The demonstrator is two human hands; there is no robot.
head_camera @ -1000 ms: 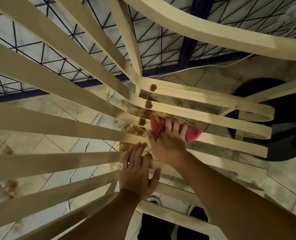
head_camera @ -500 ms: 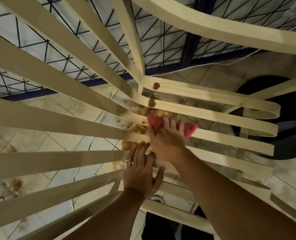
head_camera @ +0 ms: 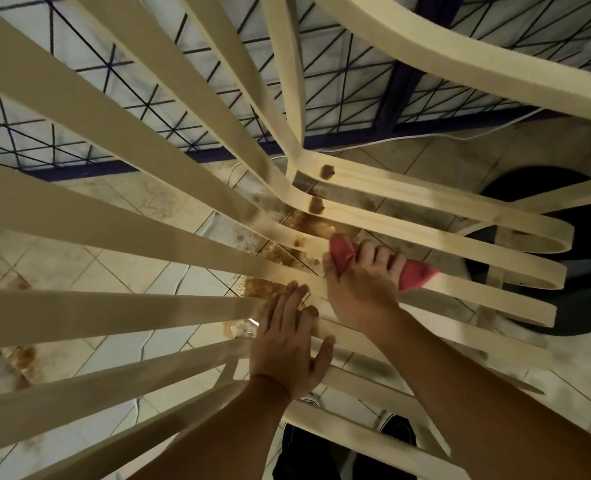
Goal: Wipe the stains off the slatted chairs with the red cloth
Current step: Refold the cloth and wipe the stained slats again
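A cream slatted chair (head_camera: 121, 237) fills the view, seen from above its back and seat slats. My right hand (head_camera: 360, 289) presses the red cloth (head_camera: 415, 276) flat onto a seat slat near the bend where the slats curve. Brown stains sit just beyond it: one blob (head_camera: 326, 171) on the farthest slat, another blob (head_camera: 316, 204) on the slat below, and a small spot (head_camera: 299, 242) left of the cloth. My left hand (head_camera: 289, 344) lies flat, fingers together, on the slats nearer to me.
Tiled floor (head_camera: 155, 202) with brown splashes shows between the slats. A dark round base (head_camera: 578, 258) stands at right. A blue-framed wire grille (head_camera: 373, 95) runs along the back, with a white cable on the floor. My dark shoes (head_camera: 304, 452) are below.
My right hand with the red cloth has slid slightly right along the slat. My left hand stays pressed on the nearer slats. The camera has tilted a little.
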